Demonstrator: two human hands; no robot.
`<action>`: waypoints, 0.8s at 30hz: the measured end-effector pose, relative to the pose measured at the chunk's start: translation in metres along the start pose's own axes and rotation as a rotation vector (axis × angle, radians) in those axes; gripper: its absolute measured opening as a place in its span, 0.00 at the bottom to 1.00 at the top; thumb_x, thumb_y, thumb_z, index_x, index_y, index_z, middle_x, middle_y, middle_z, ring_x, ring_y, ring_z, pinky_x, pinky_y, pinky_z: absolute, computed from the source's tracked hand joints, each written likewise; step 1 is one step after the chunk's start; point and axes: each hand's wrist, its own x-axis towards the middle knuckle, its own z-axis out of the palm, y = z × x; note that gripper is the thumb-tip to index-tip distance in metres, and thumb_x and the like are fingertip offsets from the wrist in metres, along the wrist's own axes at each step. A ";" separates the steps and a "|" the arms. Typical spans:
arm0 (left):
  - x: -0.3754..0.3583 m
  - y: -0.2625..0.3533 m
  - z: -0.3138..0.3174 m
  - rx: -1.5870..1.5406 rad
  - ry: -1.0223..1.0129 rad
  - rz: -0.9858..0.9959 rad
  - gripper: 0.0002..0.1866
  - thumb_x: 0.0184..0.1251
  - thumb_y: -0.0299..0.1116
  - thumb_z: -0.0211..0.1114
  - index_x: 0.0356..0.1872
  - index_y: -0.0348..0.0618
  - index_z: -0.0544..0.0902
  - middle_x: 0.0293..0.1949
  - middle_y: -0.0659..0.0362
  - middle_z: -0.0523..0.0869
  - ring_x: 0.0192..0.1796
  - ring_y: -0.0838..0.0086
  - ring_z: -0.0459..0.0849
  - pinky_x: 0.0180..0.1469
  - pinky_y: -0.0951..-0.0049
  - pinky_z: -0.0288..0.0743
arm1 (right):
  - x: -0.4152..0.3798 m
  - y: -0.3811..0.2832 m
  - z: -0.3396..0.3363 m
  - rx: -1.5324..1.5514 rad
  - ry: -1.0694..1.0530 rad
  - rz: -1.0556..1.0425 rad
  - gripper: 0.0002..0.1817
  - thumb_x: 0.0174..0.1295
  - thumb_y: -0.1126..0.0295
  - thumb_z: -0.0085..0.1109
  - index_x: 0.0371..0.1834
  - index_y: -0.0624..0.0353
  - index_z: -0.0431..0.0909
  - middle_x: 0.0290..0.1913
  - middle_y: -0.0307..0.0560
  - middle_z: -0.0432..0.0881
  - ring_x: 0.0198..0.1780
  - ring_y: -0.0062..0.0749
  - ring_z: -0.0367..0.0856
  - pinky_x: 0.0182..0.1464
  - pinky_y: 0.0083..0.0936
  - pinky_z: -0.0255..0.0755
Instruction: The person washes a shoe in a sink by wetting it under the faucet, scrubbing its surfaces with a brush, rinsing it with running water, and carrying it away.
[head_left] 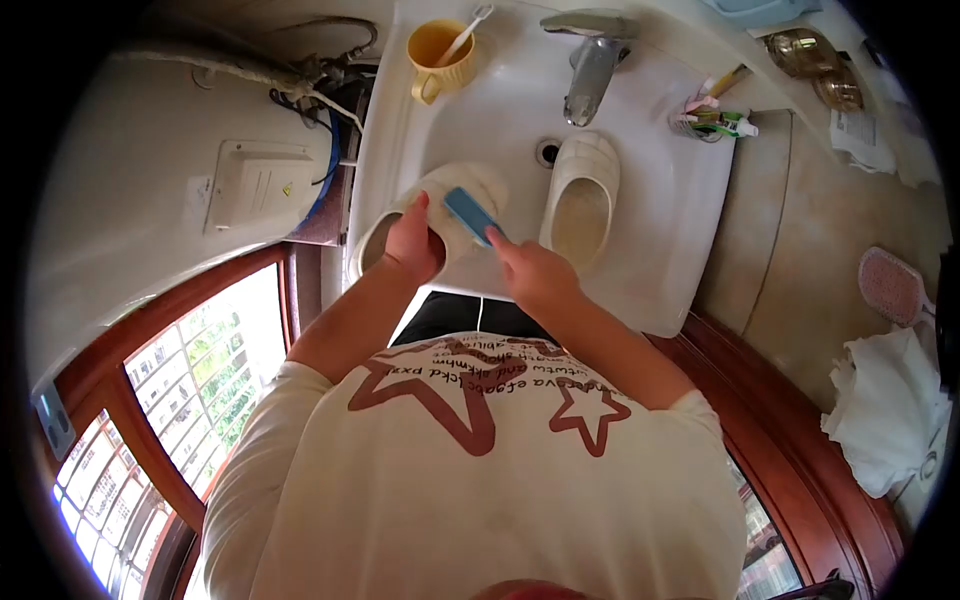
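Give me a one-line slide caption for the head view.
Left hand holds a white slipper over the sink; right hand presses a blue brush to it.

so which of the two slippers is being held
The slipper on the left side of the sink, gripped by the left hand while the right hand holds a blue brush against it; the other slipper lies untouched below the faucet.

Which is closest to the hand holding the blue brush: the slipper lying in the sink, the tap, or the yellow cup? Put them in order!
From the right hand:
1. Slipper lying in the sink, just beyond the hand.
2. Tap, at the back of the sink.
3. Yellow cup, back left corner.
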 end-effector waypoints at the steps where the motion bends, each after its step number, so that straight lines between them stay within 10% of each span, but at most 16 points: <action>1: 0.002 -0.003 -0.003 -0.005 -0.005 0.001 0.24 0.81 0.42 0.45 0.69 0.38 0.66 0.68 0.51 0.73 0.70 0.57 0.70 0.74 0.56 0.61 | -0.015 0.008 -0.004 -0.066 -0.057 0.021 0.26 0.66 0.68 0.52 0.70 0.41 0.71 0.31 0.53 0.79 0.33 0.53 0.82 0.35 0.46 0.75; 8: 0.007 -0.008 -0.006 0.066 0.066 0.043 0.25 0.80 0.42 0.49 0.69 0.38 0.66 0.67 0.50 0.74 0.68 0.56 0.73 0.74 0.55 0.62 | 0.078 -0.017 0.006 -0.083 -0.011 0.067 0.27 0.67 0.68 0.49 0.71 0.40 0.69 0.32 0.57 0.79 0.34 0.52 0.83 0.37 0.48 0.75; 24: 0.006 -0.010 0.000 0.073 0.005 0.007 0.24 0.80 0.42 0.49 0.67 0.35 0.68 0.65 0.50 0.76 0.67 0.57 0.74 0.71 0.58 0.65 | 0.018 0.016 0.011 -0.050 0.042 -0.048 0.28 0.67 0.70 0.49 0.72 0.40 0.68 0.32 0.57 0.80 0.34 0.55 0.82 0.37 0.49 0.75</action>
